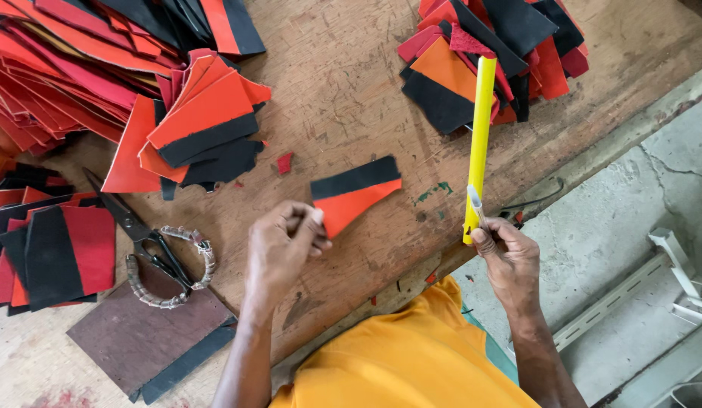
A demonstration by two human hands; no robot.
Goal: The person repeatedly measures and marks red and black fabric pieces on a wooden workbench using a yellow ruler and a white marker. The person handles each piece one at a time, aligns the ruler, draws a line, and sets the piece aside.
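Note:
My left hand (281, 245) pinches the near corner of an orange and black piece of cut material (355, 190) that lies on the worn wooden table (343, 91). My right hand (506, 253) grips the lower end of a long yellow ruler (479, 132) together with a small pale pen or marker (476, 205). The ruler stands slanted over the table's right edge, its top end over a pile of pieces.
Heaps of red, orange and black cut pieces lie at the far left (79, 60), left edge (49, 249), middle (196, 125) and far right (491, 53). Scissors with wrapped handles (151, 249) rest on a dark brown board (147, 340). A concrete floor (630, 204) is to the right.

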